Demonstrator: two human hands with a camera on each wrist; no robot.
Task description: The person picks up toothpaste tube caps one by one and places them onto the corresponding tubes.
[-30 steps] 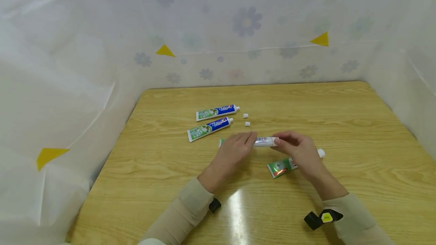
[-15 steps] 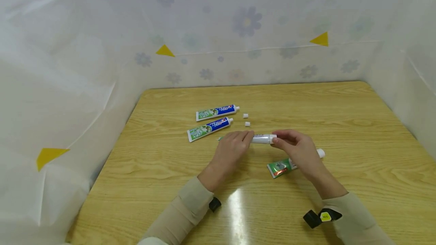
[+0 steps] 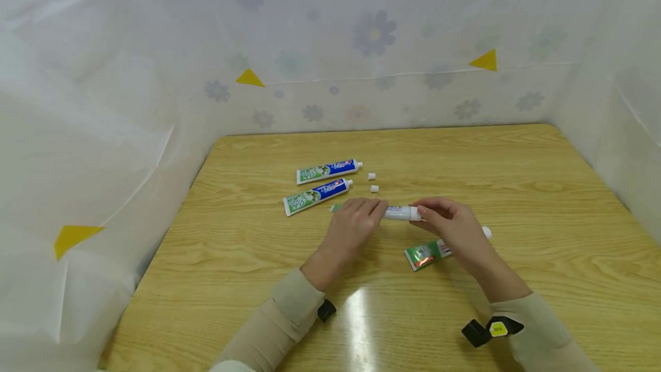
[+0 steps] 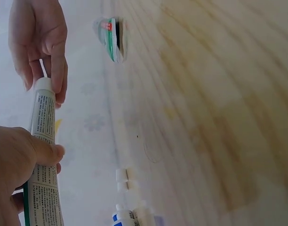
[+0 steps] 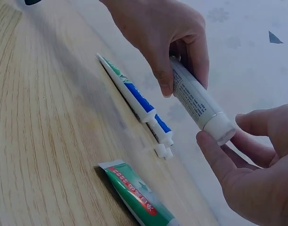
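Observation:
My left hand point(image 3: 356, 223) grips a toothpaste tube point(image 3: 399, 213) round its middle and holds it above the table, lying nearly level. The tube is white and printed at its cap end, with a bit of green at the tail; my fingers hide its middle. On its white cap point(image 5: 219, 128) are the curled fingers of my right hand point(image 3: 459, 234), an index fingertip against its side and the thumb close at the other. Below my right hand lies a second green-and-white toothpaste tube point(image 3: 426, 254) with its white cap on, partly hidden by that hand.
Two blue-and-green toothpaste tubes point(image 3: 328, 171) with bare nozzles lie on the wooden table point(image 3: 232, 280) left of centre. Beside their nozzles stand two small white caps point(image 3: 374, 189). Pale flowered sheeting point(image 3: 310, 45) walls the table's back and sides.
The held tube has shifted and turned slightly in the hands. My right fingers have changed position a little around its cap. The other tubes and loose caps stay put.

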